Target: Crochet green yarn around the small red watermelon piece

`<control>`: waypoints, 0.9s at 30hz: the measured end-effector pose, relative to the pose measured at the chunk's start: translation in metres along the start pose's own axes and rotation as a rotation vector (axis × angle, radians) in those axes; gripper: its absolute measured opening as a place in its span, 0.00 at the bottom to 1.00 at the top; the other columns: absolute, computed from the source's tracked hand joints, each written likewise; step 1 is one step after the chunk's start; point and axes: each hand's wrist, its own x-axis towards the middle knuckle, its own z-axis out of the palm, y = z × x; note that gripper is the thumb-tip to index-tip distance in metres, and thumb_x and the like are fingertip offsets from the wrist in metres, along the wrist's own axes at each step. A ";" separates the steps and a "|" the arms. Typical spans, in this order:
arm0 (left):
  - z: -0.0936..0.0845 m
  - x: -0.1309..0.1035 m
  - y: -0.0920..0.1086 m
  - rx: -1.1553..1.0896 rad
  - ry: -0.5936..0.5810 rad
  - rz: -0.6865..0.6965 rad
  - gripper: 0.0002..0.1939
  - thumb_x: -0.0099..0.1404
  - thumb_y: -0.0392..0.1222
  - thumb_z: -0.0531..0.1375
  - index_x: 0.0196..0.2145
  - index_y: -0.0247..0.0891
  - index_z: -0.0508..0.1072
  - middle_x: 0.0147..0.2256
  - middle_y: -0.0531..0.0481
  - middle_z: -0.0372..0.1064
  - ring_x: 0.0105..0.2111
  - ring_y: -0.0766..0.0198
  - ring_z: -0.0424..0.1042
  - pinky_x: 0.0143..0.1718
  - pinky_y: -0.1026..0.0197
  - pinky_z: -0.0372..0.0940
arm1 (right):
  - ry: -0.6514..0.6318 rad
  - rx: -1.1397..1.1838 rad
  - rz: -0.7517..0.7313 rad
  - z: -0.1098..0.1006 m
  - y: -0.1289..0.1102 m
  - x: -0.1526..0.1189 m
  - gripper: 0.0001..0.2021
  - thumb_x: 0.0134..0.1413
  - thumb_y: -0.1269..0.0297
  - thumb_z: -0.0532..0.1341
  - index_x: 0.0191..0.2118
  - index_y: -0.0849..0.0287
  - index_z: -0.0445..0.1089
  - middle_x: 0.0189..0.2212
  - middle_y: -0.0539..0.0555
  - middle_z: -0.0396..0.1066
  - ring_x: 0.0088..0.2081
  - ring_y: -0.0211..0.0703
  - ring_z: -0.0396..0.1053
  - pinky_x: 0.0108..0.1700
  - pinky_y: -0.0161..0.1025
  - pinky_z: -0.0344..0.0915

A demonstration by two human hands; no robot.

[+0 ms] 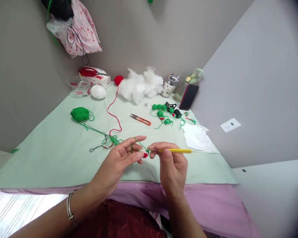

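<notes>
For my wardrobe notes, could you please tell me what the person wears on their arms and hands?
Both forearms are bare, with no sleeves or gloves. The left wrist carries thin silver-coloured bangles. The left hand and right hand show no rings that I can make out.

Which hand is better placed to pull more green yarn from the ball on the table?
Probably the left hand. The green yarn already runs over its finger, and the ball lies on its side of the table. The right hand is occupied with the yellow hook.
</notes>
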 end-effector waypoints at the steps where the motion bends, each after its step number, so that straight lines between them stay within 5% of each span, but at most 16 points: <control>1: 0.000 0.000 0.001 0.000 -0.001 -0.002 0.19 0.61 0.41 0.69 0.50 0.46 0.78 0.34 0.54 0.67 0.34 0.68 0.66 0.37 0.66 0.63 | -0.010 0.079 0.046 -0.001 -0.001 0.001 0.12 0.70 0.66 0.54 0.41 0.56 0.75 0.36 0.54 0.76 0.30 0.38 0.72 0.37 0.40 0.71; 7: -0.001 -0.002 0.002 0.047 0.011 0.026 0.17 0.61 0.41 0.69 0.49 0.48 0.79 0.34 0.55 0.66 0.34 0.69 0.65 0.37 0.67 0.62 | -0.008 0.067 0.042 -0.002 -0.005 0.000 0.13 0.71 0.66 0.52 0.40 0.56 0.74 0.36 0.54 0.76 0.31 0.39 0.72 0.36 0.41 0.71; 15: -0.001 -0.002 -0.008 0.222 0.148 0.217 0.17 0.61 0.40 0.69 0.49 0.47 0.78 0.33 0.55 0.68 0.35 0.68 0.66 0.41 0.66 0.63 | -0.207 -0.512 -0.426 -0.001 -0.007 -0.009 0.15 0.65 0.76 0.54 0.51 0.54 0.70 0.42 0.58 0.76 0.43 0.45 0.74 0.43 0.44 0.72; 19: 0.000 0.000 -0.007 0.016 0.042 0.069 0.21 0.62 0.41 0.69 0.53 0.47 0.76 0.32 0.56 0.68 0.32 0.69 0.66 0.39 0.67 0.64 | -0.155 -0.701 -0.577 0.003 0.000 -0.010 0.19 0.62 0.77 0.58 0.54 0.51 0.72 0.44 0.58 0.75 0.45 0.48 0.74 0.43 0.45 0.73; 22: -0.002 0.003 -0.001 -0.145 -0.006 -0.101 0.20 0.62 0.41 0.69 0.52 0.43 0.77 0.33 0.54 0.69 0.30 0.71 0.65 0.37 0.68 0.64 | -0.053 -0.509 -0.417 0.003 -0.003 -0.008 0.15 0.65 0.74 0.56 0.49 0.51 0.75 0.40 0.56 0.75 0.41 0.46 0.74 0.40 0.45 0.73; 27: -0.001 0.002 0.005 -0.119 -0.011 -0.065 0.17 0.61 0.39 0.69 0.49 0.43 0.80 0.35 0.52 0.72 0.33 0.69 0.68 0.40 0.67 0.64 | 0.013 -0.108 -0.084 0.003 -0.009 0.002 0.11 0.68 0.69 0.56 0.40 0.55 0.76 0.34 0.54 0.75 0.33 0.42 0.71 0.35 0.43 0.69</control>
